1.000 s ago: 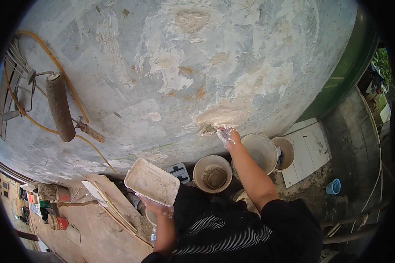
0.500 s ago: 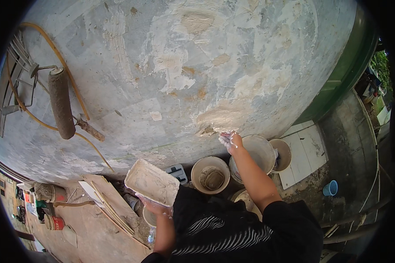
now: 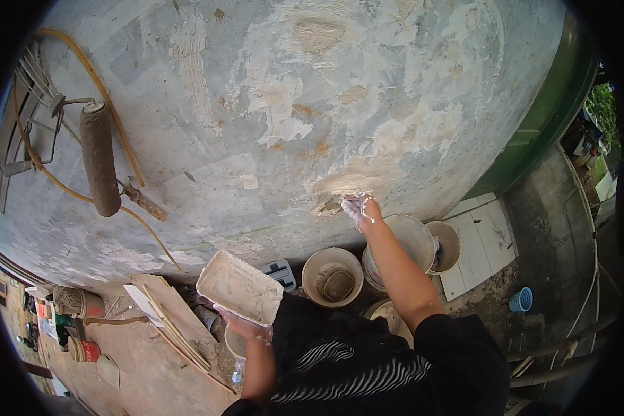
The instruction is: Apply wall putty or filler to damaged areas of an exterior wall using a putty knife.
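Note:
My left hand point(image 3: 246, 326) holds a rectangular tray point(image 3: 237, 283), coated with pale paste, out in front of my body at lower centre. My right hand point(image 3: 359, 211) is smeared with white paste and closed, its fingertips at a fresh beige patch point(image 3: 347, 179) low on the mottled grey wall point(image 3: 208, 104). Whatever is between those fingers is hidden. A small dark broken spot point(image 3: 330, 206) shows just left of them.
Buckets point(image 3: 333, 277) stand along the wall's foot. A roller point(image 3: 100, 159) and yellow hose point(image 3: 128, 139) hang at left. Boards point(image 3: 177, 322) lie lower left. A green door point(image 3: 516, 149), white tiles point(image 3: 485, 236) and blue basket point(image 3: 521, 299) are at right.
My right hand dipped slightly away from the patch half a second ago and is now raised back onto it, a little further left. My left hand and tray are nearly still.

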`<state>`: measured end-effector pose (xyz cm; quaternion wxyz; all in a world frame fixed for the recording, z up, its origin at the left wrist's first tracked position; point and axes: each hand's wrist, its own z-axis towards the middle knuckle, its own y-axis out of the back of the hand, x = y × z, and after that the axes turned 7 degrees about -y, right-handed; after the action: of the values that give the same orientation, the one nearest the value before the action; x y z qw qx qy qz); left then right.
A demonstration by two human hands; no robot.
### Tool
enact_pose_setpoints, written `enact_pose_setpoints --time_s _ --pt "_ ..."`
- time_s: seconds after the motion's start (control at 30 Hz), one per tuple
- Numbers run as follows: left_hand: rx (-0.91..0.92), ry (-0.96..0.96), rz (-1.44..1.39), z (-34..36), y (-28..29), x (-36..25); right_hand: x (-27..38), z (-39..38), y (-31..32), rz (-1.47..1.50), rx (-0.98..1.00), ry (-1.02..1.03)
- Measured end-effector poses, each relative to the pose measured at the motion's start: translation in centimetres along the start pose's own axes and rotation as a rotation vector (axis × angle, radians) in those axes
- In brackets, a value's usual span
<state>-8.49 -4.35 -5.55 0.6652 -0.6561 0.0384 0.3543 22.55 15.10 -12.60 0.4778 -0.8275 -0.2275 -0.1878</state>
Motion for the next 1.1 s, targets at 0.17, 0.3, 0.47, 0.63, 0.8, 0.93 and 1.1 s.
enact_pose_setpoints --time_s 0.17,0.3,0.47,0.63,0.8,0.93,1.1 --pt "-0.026 -0.002 0.021 0.0 -1.1 0.0 0.7 -2.5 0.9 0.019 0.020 0.044" --pt "0.029 0.014 -0.074 0.1 -1.6 0.0 -0.3 -2.3 3.5 0.014 -0.059 0.012" --pt "-0.026 0.018 -0.076 0.3 -1.6 0.0 -1.2 -0.1 5.2 -0.038 -0.173 -0.002" --pt "-0.015 0.020 -0.049 0.8 -0.7 0.0 0.0 1.5 3.6 -0.105 -0.148 0.010" --pt "0.068 0.043 -0.080 1.5 1.1 0.5 1.9 2.3 2.1 -0.089 -0.097 0.001" --pt "-0.011 0.057 -0.084 1.4 0.2 0.5 2.8 0.4 0.6 -0.103 -0.012 0.019" --pt "-0.061 0.089 -0.141 1.3 -1.5 0.5 1.5 -1.0 2.1 -0.122 -0.090 0.016"
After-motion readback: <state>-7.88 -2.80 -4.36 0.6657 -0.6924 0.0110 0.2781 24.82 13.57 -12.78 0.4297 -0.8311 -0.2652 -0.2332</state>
